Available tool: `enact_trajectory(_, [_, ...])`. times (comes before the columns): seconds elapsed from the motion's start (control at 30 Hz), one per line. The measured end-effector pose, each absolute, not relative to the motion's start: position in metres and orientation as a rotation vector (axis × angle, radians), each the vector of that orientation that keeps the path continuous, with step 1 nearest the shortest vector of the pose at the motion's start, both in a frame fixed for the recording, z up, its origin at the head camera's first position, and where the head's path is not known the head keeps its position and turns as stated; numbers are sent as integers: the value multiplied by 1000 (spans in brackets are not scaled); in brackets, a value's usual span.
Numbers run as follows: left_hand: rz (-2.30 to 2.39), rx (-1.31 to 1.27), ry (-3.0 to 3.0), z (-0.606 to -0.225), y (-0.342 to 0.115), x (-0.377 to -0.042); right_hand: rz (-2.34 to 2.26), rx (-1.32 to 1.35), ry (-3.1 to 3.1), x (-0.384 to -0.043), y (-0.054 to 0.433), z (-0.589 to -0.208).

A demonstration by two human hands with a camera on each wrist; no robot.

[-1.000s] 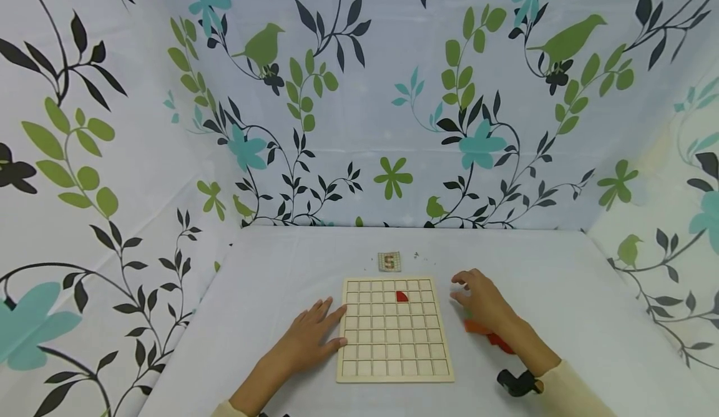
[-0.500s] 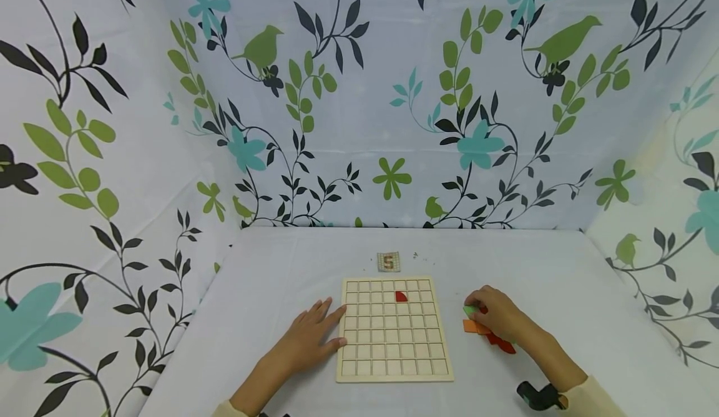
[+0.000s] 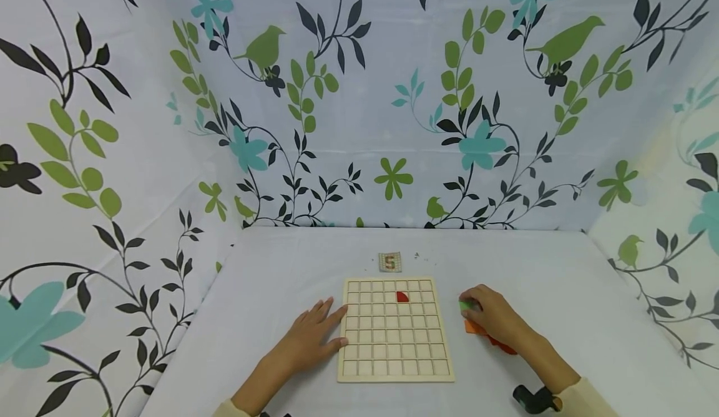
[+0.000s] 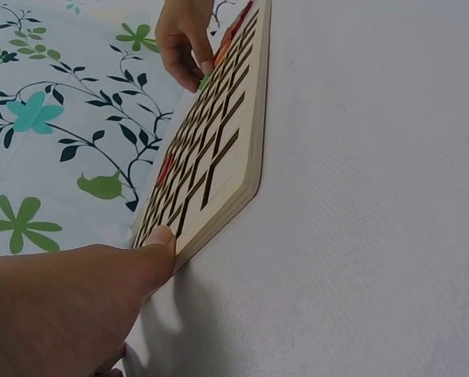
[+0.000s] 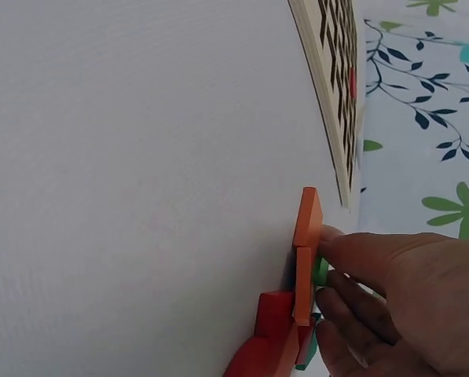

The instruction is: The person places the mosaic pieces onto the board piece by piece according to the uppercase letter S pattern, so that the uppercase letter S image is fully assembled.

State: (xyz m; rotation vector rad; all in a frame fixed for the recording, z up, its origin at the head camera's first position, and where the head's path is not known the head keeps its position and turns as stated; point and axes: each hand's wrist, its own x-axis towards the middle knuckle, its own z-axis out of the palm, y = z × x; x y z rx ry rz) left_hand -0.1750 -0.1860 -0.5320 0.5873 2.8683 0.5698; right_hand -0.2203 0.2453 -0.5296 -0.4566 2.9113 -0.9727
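A square wooden grid board [image 3: 396,374] lies on the white table with one red quarter-round piece [image 3: 402,296] in a cell of its upper part. My left hand [image 3: 309,339] lies spread at the board's left side, fingertips touching the edge; its thumb [image 4: 157,247] rests on the frame in the left wrist view. Right of the board, my right hand [image 3: 494,314] pinches a small green piece [image 5: 320,269] between thumb and fingers. Beside those fingers lie orange tiles [image 5: 307,220] and red pieces [image 5: 275,314]. The hand partly covers the green piece and the pile.
A small patterned square marked with a figure like a 5 [image 3: 390,262] lies behind the board. Tiny specks [image 3: 417,255] are next to it. A teal piece [image 5: 309,345] shows at the pile's edge. Patterned cloth [image 3: 348,123] hangs behind and at the sides.
My right hand first drew back from beside the board to the pile of pieces, then shifted slightly left with the green piece at its fingertips. The left hand has stayed on the board's edge.
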Motion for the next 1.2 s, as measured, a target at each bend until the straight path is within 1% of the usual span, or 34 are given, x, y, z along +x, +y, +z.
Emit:
enact_trajectory(0.3, [580,571,2860,-530,-186,-175,-942,-464,2966,-229,238,-537])
enact_trajectory(0.53, [572,579,2863,-533,-188,-176,-929,-527,3010,-242,226,-539])
enact_trajectory(0.7, [575,582,2866,-533,-188,-176,-975,-518,3028,-255,214,-541])
enact_trajectory(0.97, [561,579,2873,-535,-189,-177,-930,-481,3042,-274,194,-539])
enact_trajectory(1.2, [553,587,2871,-536,-190,-178,-864,-545,3168,-279,179,-532])
